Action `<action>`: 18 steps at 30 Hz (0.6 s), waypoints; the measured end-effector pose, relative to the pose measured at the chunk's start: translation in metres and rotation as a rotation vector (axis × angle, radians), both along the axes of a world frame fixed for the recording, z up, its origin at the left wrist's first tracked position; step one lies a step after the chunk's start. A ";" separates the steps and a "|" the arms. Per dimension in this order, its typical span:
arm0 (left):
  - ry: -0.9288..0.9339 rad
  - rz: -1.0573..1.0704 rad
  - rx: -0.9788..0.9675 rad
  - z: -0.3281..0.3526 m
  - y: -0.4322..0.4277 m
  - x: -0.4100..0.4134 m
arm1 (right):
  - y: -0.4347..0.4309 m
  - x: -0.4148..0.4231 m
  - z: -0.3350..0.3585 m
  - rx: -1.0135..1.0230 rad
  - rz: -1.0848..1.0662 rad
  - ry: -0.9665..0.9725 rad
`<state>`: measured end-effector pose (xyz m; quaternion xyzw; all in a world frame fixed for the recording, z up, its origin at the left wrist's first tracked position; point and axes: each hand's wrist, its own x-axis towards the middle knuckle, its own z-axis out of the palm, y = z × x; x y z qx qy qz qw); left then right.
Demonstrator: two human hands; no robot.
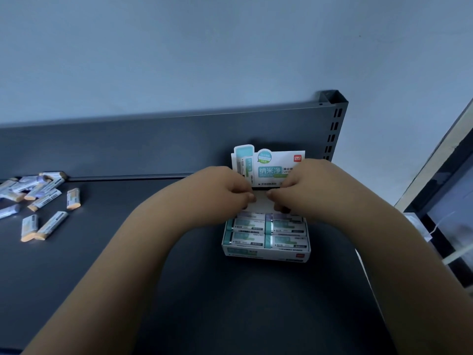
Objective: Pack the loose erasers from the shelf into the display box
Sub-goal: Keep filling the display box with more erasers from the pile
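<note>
A white and teal display box stands on the dark shelf right of centre, its printed header card upright at the back. Rows of teal-sleeved erasers fill its front part. My left hand and my right hand meet over the back of the box, fingers curled, pinching a white piece between them. Whether that piece is an eraser or a card flap I cannot tell. Several loose erasers lie scattered at the shelf's far left.
The shelf's dark back panel rises behind the box, ending in a slotted upright post at the right. A grey wall is above. The shelf's right edge runs close to the box; a dark framed pane stands beyond it.
</note>
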<state>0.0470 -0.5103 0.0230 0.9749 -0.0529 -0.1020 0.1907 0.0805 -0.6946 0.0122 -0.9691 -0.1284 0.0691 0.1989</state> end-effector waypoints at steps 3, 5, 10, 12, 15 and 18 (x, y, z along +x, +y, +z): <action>-0.093 0.033 -0.073 0.004 0.003 -0.015 | -0.005 -0.014 0.010 -0.057 0.088 -0.083; -0.179 0.055 -0.158 0.004 0.005 -0.025 | -0.005 -0.029 0.020 -0.097 0.122 -0.162; -0.418 0.060 -0.248 -0.001 0.008 -0.047 | 0.018 -0.071 0.034 -0.116 0.257 -0.265; -0.496 0.078 -0.188 -0.002 0.008 -0.055 | 0.025 -0.078 0.028 -0.055 0.288 -0.283; -0.591 0.125 -0.152 -0.007 0.010 -0.067 | 0.027 -0.087 0.015 0.101 0.245 -0.376; -0.619 0.138 -0.186 -0.013 0.013 -0.082 | 0.026 -0.100 0.003 0.220 0.231 -0.415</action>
